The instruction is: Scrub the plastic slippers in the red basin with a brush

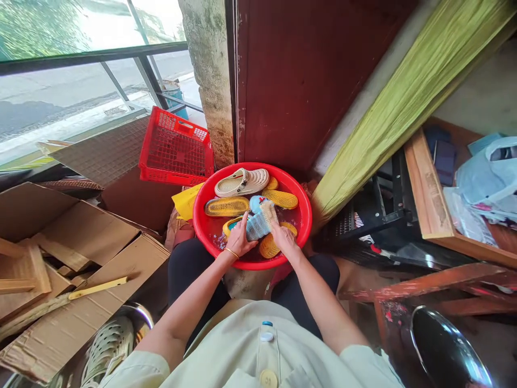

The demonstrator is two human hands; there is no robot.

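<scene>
A red basin [306, 215] of water and footwear stands between my knees. My left hand [241, 238] is closed on a light blue clog [255, 226], its ridged grey-blue sole turned up. In my right hand [284, 238] is a scrub brush [269, 213], its pale bristles against the clog; the grip is mostly hidden. A beige clog [242, 182] lies at the basin's far side. Around it are a yellow sole [227, 206] on the left, another yellow sole [281, 199] on the right, and a yellow sole [269, 247] partly under my right hand.
A red plastic crate [177, 148] sits behind the basin to the left. Cardboard boxes [121, 264] with wood pieces crowd the left side. On the right hang a green curtain [396, 102] and, lower, a red wooden frame [436, 283]. A dark red door [307, 75] stands behind.
</scene>
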